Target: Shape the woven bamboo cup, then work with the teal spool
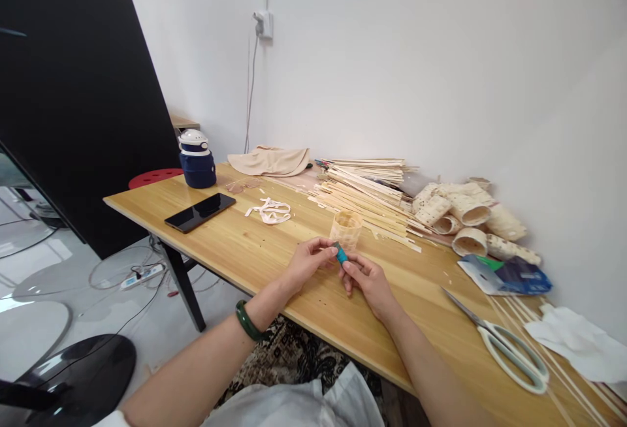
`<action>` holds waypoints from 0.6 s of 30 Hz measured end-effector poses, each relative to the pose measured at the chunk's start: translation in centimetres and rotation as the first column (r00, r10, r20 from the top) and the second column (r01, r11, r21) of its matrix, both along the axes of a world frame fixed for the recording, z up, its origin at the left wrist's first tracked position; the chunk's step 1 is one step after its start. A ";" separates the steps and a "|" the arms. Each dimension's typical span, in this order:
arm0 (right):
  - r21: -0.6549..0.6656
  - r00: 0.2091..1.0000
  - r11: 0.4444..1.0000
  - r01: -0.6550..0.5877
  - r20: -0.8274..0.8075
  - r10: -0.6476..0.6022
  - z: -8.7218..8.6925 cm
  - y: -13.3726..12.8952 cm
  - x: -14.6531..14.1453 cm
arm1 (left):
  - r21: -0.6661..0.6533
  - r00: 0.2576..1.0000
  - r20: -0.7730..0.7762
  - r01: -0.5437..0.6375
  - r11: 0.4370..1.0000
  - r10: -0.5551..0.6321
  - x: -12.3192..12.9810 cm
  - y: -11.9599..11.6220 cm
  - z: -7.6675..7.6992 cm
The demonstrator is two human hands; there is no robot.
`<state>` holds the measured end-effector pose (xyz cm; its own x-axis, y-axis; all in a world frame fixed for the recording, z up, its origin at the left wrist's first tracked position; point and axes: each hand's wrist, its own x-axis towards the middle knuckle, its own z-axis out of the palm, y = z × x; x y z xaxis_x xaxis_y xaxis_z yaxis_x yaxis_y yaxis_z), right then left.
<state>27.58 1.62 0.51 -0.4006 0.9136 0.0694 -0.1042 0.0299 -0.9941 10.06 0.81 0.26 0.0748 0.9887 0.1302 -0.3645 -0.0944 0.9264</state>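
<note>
My left hand (313, 258) and my right hand (366, 280) meet above the front part of the table. Between their fingertips is a small teal piece (341, 254) with a darker end, its kind too small to make out. The left thumb and forefinger pinch its dark upper end, while the right thumb and fingers close on its lower end. Just behind the hands stands a small round woven basket (347, 228) of pale strips, its lower part hidden by my fingers. A dark green bangle (251, 321) circles my left wrist.
Bundles of thin bamboo strips (365, 195) lie behind the basket, with several woven tubes (465, 211) to their right. Scissors (504, 342) rest at the right. A black phone (200, 212), white cord (270, 211) and blue jug (197, 166) are on the left.
</note>
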 end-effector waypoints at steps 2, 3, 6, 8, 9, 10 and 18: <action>0.000 1.000 1.000 0.003 0.010 -0.003 0.0 -0.1 -0.1 | -0.007 0.999 -0.012 0.032 0.999 -0.032 0.1 0.0 0.0; 0.000 1.000 1.000 0.002 0.016 -0.002 0.0 -0.2 -0.1 | -0.009 0.999 -0.019 0.046 0.999 -0.047 0.1 -0.1 0.0; -0.003 0.999 1.000 -0.007 0.038 0.007 0.1 -0.2 -0.1 | -0.010 0.997 -0.029 0.066 0.998 -0.066 0.1 -0.2 0.1; -0.007 0.998 1.000 -0.018 0.057 0.018 0.1 -0.1 -0.1 | -0.013 0.998 -0.021 0.059 0.998 -0.059 0.1 -0.3 0.2; -0.009 0.997 1.000 -0.023 0.068 0.024 0.1 -0.1 0.0 | -0.016 0.998 -0.015 0.053 0.998 -0.053 0.1 -0.3 0.2; -0.011 0.996 1.000 -0.027 0.079 0.028 0.1 0.0 0.0 | -0.021 0.999 -0.009 0.045 0.999 -0.045 0.1 -0.3 0.2; -0.008 0.989 0.999 0.038 0.144 -0.036 0.1 -0.1 -0.4 | -0.060 0.999 0.033 0.041 0.997 -0.039 0.4 -0.2 0.0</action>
<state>27.20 1.49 0.57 -0.3718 0.9283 0.0032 0.0411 0.0199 -0.9990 10.41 0.66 0.27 0.1114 0.9911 0.0734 -0.3961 -0.0235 0.9179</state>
